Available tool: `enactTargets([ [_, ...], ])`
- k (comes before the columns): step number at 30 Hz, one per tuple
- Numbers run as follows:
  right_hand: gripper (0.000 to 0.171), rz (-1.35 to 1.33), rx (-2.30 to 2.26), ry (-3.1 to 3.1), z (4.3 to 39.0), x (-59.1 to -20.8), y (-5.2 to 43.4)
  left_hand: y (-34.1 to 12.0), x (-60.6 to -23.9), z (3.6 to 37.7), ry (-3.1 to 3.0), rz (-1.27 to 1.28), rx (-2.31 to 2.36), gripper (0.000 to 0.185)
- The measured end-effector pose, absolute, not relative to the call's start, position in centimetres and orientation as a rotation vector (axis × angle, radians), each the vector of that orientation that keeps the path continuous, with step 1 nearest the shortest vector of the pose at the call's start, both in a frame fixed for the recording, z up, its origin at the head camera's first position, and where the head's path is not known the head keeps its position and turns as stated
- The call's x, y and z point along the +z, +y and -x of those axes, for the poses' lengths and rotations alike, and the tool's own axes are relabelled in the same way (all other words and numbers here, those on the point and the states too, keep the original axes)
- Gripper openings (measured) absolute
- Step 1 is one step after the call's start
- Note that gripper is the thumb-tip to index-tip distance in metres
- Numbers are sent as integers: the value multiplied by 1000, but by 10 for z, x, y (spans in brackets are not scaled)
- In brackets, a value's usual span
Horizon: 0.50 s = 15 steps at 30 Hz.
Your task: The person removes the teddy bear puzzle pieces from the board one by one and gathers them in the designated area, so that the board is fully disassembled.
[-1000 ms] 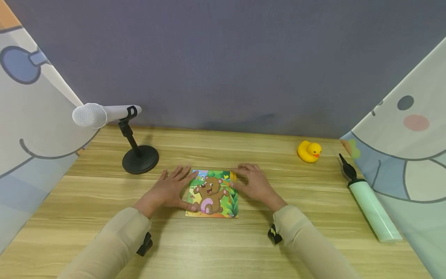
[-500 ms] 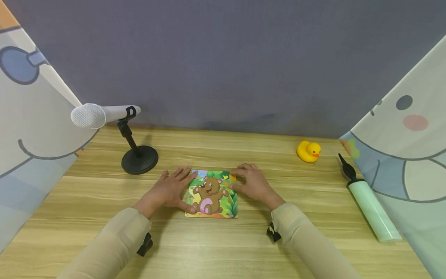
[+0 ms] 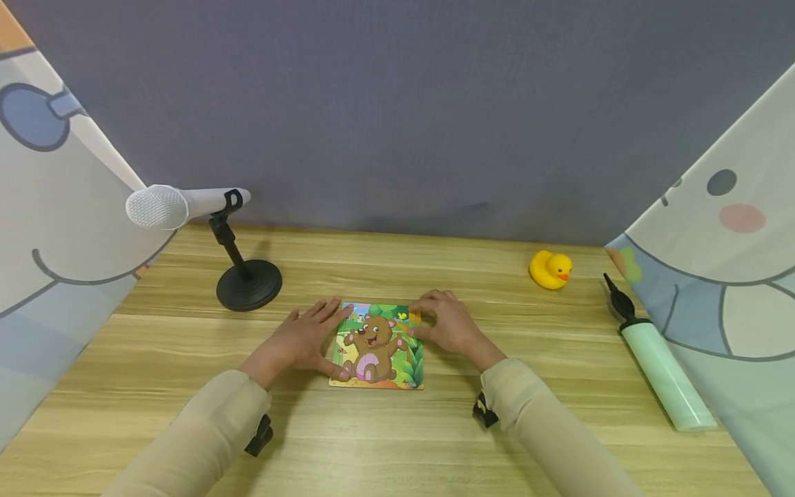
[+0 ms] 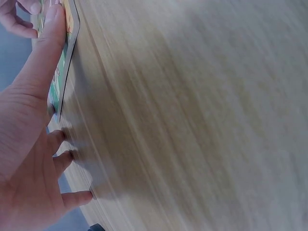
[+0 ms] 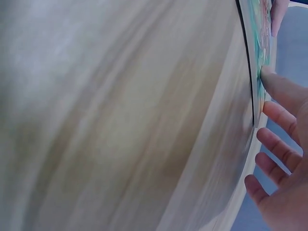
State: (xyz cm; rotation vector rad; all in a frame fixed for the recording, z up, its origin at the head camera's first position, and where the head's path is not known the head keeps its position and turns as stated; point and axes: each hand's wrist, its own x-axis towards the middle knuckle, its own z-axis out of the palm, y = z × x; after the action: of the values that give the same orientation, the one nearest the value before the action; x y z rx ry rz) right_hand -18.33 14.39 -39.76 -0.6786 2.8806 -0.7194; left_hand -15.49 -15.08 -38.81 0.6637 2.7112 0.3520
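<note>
A square bear jigsaw puzzle (image 3: 375, 348) lies flat on the wooden table in front of me. My left hand (image 3: 304, 343) is spread at its left side, with the thumb resting on the lower left corner and the index fingertip at the upper left. In the left wrist view, the thumb (image 4: 50, 41) lies over the puzzle's edge and the other fingertips touch the table. My right hand (image 3: 452, 323) touches the upper right corner with thumb and index finger. The right wrist view shows the thumb (image 5: 284, 89) on the puzzle's surface, the remaining fingers loosely extended beside it.
A white microphone (image 3: 158, 207) on a black stand (image 3: 250, 285) stands at the back left. A yellow rubber duck (image 3: 549, 270) sits at the back right. A pale green hand pump (image 3: 667, 376) lies along the right edge. A grey partition (image 3: 397, 117) rises behind the table (image 3: 373, 449).
The right hand has shifted very slightly left against the puzzle's upper right corner, where the orange strip now sits closer in. The left hand has stayed in place.
</note>
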Motion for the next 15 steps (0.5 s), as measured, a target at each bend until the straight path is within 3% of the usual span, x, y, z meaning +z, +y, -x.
enactTargets([
  [15,42,613,-761,2838,184,-397,141,-147,-381,150,2693,-652,373,122],
])
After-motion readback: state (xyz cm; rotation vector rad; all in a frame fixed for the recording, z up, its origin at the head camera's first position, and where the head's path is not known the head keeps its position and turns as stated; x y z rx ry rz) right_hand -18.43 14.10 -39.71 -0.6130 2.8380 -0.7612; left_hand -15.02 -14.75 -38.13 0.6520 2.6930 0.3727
